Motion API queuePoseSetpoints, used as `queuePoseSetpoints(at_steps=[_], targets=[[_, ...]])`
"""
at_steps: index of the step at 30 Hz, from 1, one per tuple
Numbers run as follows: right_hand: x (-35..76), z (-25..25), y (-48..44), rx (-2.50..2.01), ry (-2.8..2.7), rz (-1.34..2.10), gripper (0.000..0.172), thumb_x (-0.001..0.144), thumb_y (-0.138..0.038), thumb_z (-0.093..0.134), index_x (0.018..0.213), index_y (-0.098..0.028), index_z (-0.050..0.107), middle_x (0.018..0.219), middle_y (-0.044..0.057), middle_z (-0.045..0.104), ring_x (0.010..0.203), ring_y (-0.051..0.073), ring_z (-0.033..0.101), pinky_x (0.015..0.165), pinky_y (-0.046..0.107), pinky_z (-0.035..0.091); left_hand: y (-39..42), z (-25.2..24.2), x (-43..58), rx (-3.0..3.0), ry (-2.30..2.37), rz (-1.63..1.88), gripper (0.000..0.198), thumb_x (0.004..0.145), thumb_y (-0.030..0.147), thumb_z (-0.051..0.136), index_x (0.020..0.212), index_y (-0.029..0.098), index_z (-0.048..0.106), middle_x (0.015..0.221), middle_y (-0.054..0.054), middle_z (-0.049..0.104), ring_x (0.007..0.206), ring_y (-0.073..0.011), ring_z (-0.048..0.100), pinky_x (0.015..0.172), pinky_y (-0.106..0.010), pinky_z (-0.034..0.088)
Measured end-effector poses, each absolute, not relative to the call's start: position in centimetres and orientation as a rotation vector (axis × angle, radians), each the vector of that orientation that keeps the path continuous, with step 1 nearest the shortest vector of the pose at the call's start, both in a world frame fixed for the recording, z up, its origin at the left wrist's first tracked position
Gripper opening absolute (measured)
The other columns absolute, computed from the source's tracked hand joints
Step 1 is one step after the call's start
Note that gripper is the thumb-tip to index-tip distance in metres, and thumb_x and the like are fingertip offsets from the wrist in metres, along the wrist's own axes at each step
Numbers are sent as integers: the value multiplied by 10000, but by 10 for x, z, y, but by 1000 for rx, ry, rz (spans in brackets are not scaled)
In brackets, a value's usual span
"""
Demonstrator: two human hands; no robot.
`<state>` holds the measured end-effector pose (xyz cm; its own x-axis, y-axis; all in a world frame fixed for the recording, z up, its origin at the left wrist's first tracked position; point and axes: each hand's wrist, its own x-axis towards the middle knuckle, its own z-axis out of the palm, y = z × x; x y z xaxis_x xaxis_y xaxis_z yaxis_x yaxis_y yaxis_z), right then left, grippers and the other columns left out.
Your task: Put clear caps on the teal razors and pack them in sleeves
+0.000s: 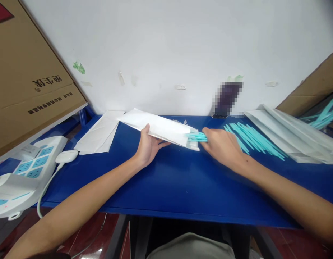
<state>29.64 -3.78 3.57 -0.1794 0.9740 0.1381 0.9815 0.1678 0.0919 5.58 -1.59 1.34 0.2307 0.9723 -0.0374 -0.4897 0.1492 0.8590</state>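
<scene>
A long white paper bag (pixel 163 126) lies across my left hand (pixel 148 147), whose thumb rests on its near side while the fingers pass beneath. White sticks or strips show at the bag's right-hand mouth. My right hand (pixel 221 144) is closed round a bundle of thin turquoise sticks (pixel 196 136); their left ends are inside the mouth. To the right of that hand, a loose pile of the same turquoise sticks (pixel 259 140) is spread on the blue table (pixel 182 187). Behind the bag, small whitish pieces (pixel 179 122) are partly hidden.
White paper sheets or bags (pixel 100 131) lie at the left. A power strip (pixel 39 162) and a white charger (pixel 66 156) with a cable stand at the left edge. A phone (pixel 227 99) leans on the wall. Translucent bags (pixel 290 133) and cardboard boxes (pixel 34 61) flank the table.
</scene>
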Motion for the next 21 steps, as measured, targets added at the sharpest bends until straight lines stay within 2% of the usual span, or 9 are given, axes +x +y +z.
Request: queuePoseSetpoints(at_steps=[5, 11, 16, 21], targets=[[323, 28, -38, -1837, -2319, -518, 152, 949, -247, 454, 927, -183, 590, 816, 78, 662, 616, 190, 528, 552, 323, 156, -25, 19, 59, 684, 687, 1084, 575, 1056, 507, 198, 1379, 203, 565, 1432, -121, 632, 1256, -366, 624, 1016, -560, 524], [324, 33, -44, -1903, -2343, -679, 195, 970, -238, 428, 943, -166, 607, 806, 97, 667, 616, 203, 552, 551, 335, 124, -25, 22, 55, 716, 617, 1055, 587, 1040, 539, 249, 1391, 201, 575, 1423, -124, 640, 1284, -377, 606, 1018, -550, 525], [309, 42, -48, -2046, -2399, -504, 250, 1000, -304, 413, 984, -157, 615, 753, 108, 674, 612, 225, 614, 558, 323, 155, -30, 7, 59, 878, 554, 1051, 557, 949, 574, 494, 1329, 188, 625, 1430, -131, 638, 1328, -416, 565, 1013, -551, 523], [318, 48, -46, -2160, -2361, -130, 369, 1016, -414, 396, 822, -185, 612, 798, 136, 698, 655, 241, 632, 542, 321, 226, -35, 1, 64, 1074, 564, 1070, 536, 885, 563, 618, 1187, 128, 706, 1321, -165, 697, 1292, -426, 588, 996, -533, 539]])
